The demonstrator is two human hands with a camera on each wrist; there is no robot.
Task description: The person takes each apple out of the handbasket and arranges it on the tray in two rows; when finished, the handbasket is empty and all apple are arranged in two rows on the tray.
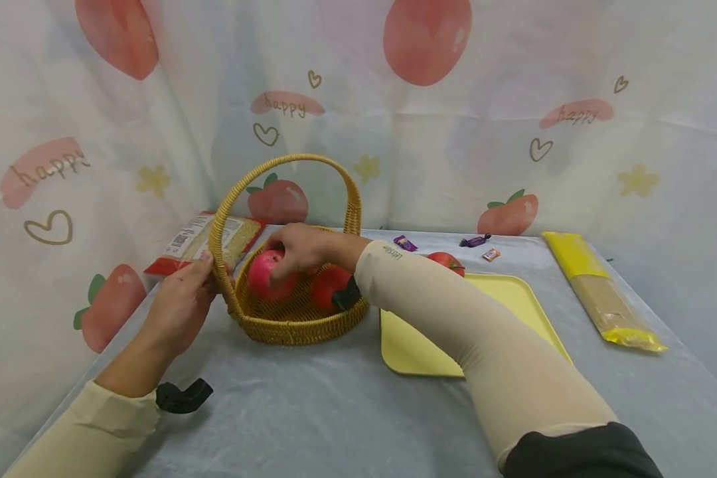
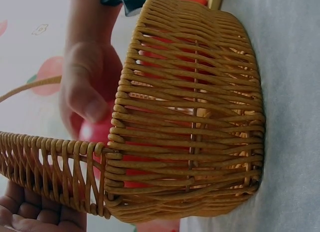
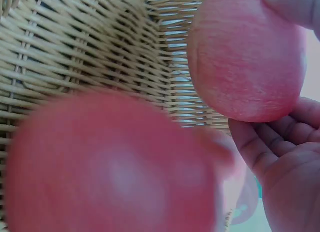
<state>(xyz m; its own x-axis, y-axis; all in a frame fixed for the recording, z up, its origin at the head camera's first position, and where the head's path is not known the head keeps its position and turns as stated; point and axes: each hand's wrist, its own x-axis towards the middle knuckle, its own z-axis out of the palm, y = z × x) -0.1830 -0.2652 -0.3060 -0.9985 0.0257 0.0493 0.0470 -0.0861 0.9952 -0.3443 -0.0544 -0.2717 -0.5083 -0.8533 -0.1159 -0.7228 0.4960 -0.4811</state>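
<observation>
A wicker basket point(image 1: 301, 332) with a tall arched handle point(image 1: 299, 158) stands left of centre. My left hand point(image 1: 182, 299) grips the foot of the handle on the left side, thumb towards me. Inside the basket my right hand point(image 1: 303, 249) holds a pinkish-red apple point(image 1: 264, 273) at the left part. Thumb and fingers lie on opposite sides of this apple point(image 3: 247, 56) in the right wrist view. A second, redder apple point(image 1: 328, 287) sits in the basket under my right wrist, partly hidden by the black wrist camera.
Right of the basket lies a yellow tray point(image 1: 514, 292), partly covered by my right sleeve. Behind it are another red apple point(image 1: 445, 261) and small wrapped candies point(image 1: 475, 241). A bag of grain point(image 1: 206, 239) lies behind the basket; a yellow noodle pack point(image 1: 603, 292) lies far right.
</observation>
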